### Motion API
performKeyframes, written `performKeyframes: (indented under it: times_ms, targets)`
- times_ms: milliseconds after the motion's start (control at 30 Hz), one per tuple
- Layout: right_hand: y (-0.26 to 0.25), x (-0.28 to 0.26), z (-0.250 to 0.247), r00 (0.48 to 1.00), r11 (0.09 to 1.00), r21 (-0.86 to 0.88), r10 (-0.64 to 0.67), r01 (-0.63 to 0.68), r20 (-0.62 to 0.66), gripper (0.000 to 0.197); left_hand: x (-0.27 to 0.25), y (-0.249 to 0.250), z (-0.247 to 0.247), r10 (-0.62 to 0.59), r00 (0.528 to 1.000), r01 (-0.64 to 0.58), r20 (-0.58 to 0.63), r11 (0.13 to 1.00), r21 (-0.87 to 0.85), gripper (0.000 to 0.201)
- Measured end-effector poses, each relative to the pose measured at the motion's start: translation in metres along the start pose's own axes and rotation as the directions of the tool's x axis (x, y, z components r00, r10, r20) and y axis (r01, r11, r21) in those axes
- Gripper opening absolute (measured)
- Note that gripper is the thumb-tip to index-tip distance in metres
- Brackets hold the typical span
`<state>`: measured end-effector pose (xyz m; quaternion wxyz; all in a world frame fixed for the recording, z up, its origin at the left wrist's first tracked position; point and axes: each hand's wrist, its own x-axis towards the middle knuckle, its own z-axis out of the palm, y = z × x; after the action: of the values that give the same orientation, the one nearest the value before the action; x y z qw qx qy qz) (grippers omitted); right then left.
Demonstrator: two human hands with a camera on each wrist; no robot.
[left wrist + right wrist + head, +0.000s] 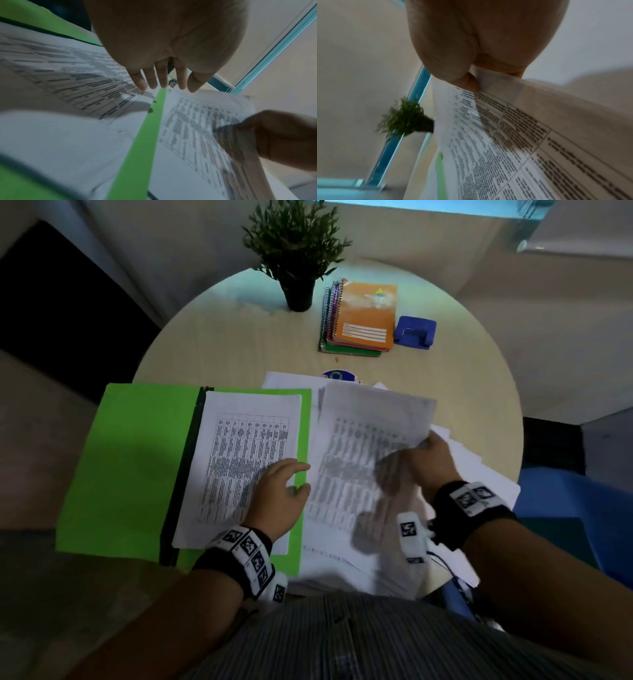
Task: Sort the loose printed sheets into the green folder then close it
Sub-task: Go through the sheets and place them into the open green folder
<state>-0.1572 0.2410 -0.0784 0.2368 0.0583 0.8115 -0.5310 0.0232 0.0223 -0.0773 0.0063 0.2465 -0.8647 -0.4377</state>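
The green folder (130,460) lies open at the table's near left, with a stack of printed sheets (246,446) on its right half. My left hand (284,491) hovers with straight fingers just above the stack's right edge (120,92), holding nothing. My right hand (428,457) pinches a printed sheet (370,446) between thumb and fingers and lifts it over the loose pile (479,470); the pinch shows in the right wrist view (476,83). The lifted sheet (197,128) is tilted and blurred, right of the folder's green edge (145,135).
A potted plant (296,258) stands at the table's far side. A stack of spiral notebooks (359,320) and a blue hole punch (414,332) lie to its right. The round table (222,337) has bare wood behind the folder.
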Motion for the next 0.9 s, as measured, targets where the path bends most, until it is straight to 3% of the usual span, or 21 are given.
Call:
performKeyframes:
  times_ms: [133,233,267,333,400,500,600,733,800,900]
  targets:
    - [0.003,-0.001,-0.052,0.995,0.977,0.190,0.100,-0.098,0.001,0.036,0.021,0.021,0.005,-0.060,0.998,0.064,0.034,0.987,-0.148,0.050]
    - [0.001,-0.014,-0.069,0.991,0.951,0.281,0.136,-0.134,0.009,0.021,0.039,0.041,0.018,-0.095,0.984,0.130,0.152,0.961,-0.245,0.071]
    - [0.001,-0.019,-0.071,0.990,0.945,0.296,0.138,-0.137,0.019,0.016,0.045,0.045,0.023,-0.100,0.975,0.150,0.200,0.955,-0.254,0.070]
    - [0.003,-0.024,-0.072,0.988,0.951,0.268,0.142,-0.154,0.063,0.017,0.051,0.055,0.033,-0.104,0.959,0.181,0.262,0.940,-0.289,0.045]
    - [0.012,-0.021,-0.071,0.985,0.961,0.222,0.146,-0.163,0.093,0.023,0.052,0.057,0.037,-0.084,0.974,0.141,0.210,0.951,-0.274,0.029]
    - [0.035,-0.008,-0.075,0.993,0.993,0.063,0.104,-0.101,-0.047,0.020,0.055,0.046,0.032,-0.132,0.990,0.142,0.056,0.962,-0.233,0.044]
    - [0.041,-0.002,-0.085,0.986,0.971,-0.224,0.045,-0.081,-0.163,0.028,0.055,0.018,0.012,-0.272,0.959,0.247,-0.081,0.941,-0.231,0.041]
    - [0.040,0.004,-0.086,0.992,0.888,-0.445,0.079,-0.117,-0.102,0.060,0.043,-0.010,-0.017,-0.373,0.912,0.336,-0.171,0.918,-0.210,0.028]
    - [0.039,0.005,-0.080,0.991,0.854,-0.503,0.118,-0.132,-0.058,0.079,0.035,-0.028,-0.023,-0.406,0.895,0.370,-0.184,0.907,-0.203,0.032]
    - [0.033,0.004,-0.069,0.990,0.854,-0.501,0.133,-0.139,-0.047,0.072,0.026,-0.048,-0.020,-0.461,0.873,0.436,-0.156,0.883,-0.170,0.040]
